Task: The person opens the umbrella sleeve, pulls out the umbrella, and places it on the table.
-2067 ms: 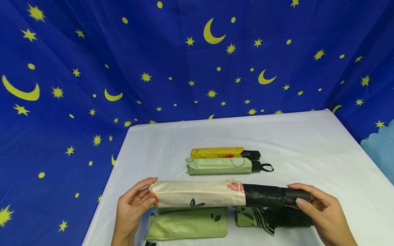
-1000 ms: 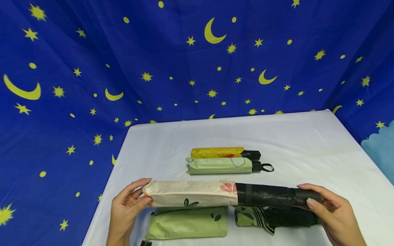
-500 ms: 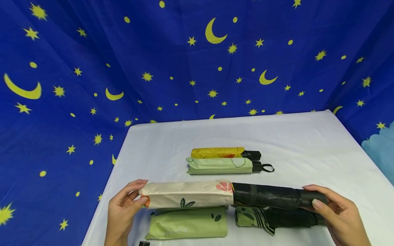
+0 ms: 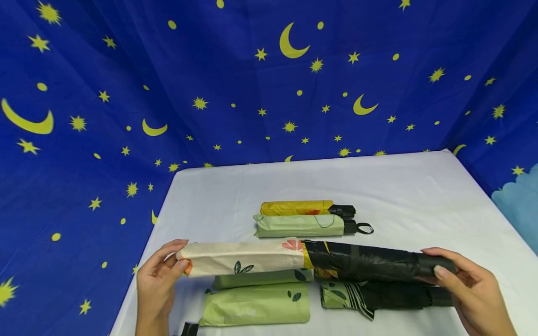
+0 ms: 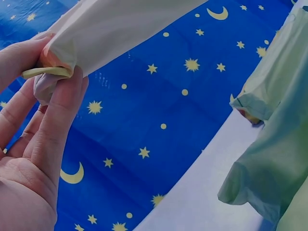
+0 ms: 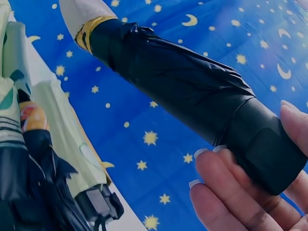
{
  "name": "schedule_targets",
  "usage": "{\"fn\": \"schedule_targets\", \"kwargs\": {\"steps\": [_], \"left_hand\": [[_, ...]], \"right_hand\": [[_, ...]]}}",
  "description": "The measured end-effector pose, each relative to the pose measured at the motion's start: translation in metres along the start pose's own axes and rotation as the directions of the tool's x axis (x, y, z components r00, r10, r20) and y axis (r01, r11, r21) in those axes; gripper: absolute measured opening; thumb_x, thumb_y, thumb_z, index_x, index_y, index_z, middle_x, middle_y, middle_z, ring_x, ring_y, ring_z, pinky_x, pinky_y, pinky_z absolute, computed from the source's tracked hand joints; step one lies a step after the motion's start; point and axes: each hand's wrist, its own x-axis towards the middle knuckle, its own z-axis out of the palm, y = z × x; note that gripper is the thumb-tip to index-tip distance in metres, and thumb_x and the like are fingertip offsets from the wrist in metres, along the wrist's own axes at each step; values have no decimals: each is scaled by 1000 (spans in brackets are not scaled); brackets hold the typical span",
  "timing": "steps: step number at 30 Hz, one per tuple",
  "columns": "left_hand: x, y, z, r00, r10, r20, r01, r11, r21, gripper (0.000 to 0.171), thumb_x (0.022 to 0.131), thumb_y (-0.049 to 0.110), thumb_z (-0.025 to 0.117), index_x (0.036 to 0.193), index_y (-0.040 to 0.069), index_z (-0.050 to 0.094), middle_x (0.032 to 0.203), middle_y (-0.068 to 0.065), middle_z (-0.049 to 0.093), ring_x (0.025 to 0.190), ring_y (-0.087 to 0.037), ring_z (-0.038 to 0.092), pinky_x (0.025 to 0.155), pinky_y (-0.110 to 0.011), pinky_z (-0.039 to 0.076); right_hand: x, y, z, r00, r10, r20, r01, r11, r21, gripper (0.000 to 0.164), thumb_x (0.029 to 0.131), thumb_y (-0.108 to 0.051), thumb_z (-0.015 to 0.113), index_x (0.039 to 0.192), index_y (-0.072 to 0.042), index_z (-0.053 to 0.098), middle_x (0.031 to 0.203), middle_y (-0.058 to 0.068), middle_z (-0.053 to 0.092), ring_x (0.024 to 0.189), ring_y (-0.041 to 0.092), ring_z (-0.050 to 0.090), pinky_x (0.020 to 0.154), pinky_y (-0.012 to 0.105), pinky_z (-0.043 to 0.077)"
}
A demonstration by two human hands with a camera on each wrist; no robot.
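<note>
A folded black umbrella [image 4: 370,261] with yellow edging lies partly inside a cream cloth sleeve [image 4: 269,259] printed with leaves and a pink flower. My left hand [image 4: 156,275] pinches the sleeve's far end between thumb and fingers; a small yellowish loop [image 5: 47,72] shows there in the left wrist view. My right hand [image 4: 472,287] grips the umbrella's black handle [image 6: 269,149]. Both pieces are held level above the table, across the front. Beneath them lie a green sleeve [image 4: 256,305] and a black umbrella with green striped cloth [image 4: 395,296].
Farther back on the white table [image 4: 218,196] lie a yellow sleeved umbrella [image 4: 296,208] and a pale green sleeved umbrella [image 4: 300,226] with a wrist loop. A second green sleeve [image 4: 265,279] is half hidden. A black handle end [image 4: 190,329] shows at the bottom edge.
My hands have moved apart, the left leftward with the sleeve and the right rightward with the umbrella. More of the black umbrella shows, now including yellow cloth at the sleeve's mouth.
</note>
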Motion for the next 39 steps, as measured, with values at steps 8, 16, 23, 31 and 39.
{"fn": "schedule_targets", "kwargs": {"steps": [8, 16, 23, 31, 39], "left_hand": [[6, -3, -6, 999, -9, -34, 9, 1000, -18, 34, 83, -38, 48, 117, -33, 52, 124, -30, 63, 112, -34, 68, 85, -31, 59], [20, -28, -20, 955, -228, -189, 263, 948, 182, 31, 88, -27, 59, 119, -27, 56, 122, -14, 69, 101, -21, 72, 75, -25, 59], [17, -58, -31, 859, -475, -191, 505, 727, 466, 37, 95, 2, 71, 130, -9, 64, 136, -15, 65, 107, -11, 70, 84, -24, 58], [12, -68, -26, 843, -532, -78, 409, 541, 734, 43, 97, 23, 74, 134, 4, 67, 139, -12, 63, 124, -21, 63, 96, -17, 50], [26, -54, -21, 876, -472, -100, 342, 461, 819, 36, 98, 29, 73, 130, 14, 71, 138, -3, 64, 135, -26, 52, 112, -49, 40]], "right_hand": [[6, 4, -17, 1000, 8, -13, -8, 1000, 10, 36, 103, 14, 46, 137, 9, 55, 118, 8, 70, 99, 20, 74, 81, 37, 60], [32, 17, -40, 992, 121, -16, -123, 985, -119, 35, 104, 0, 56, 139, 4, 57, 110, 4, 74, 90, 24, 76, 79, 25, 59], [41, 38, -44, 982, 188, 25, -161, 892, -422, 42, 106, -14, 59, 145, 1, 54, 112, -8, 74, 92, 20, 75, 75, 28, 60], [47, 58, -48, 980, 186, 68, -81, 694, -716, 49, 102, -34, 66, 147, -15, 58, 141, 8, 60, 104, -15, 57, 76, 16, 54], [52, 42, -36, 972, 212, 97, -8, 447, -895, 57, 98, -47, 68, 138, -8, 65, 121, 22, 70, 98, 33, 70, 81, 55, 55]]}}
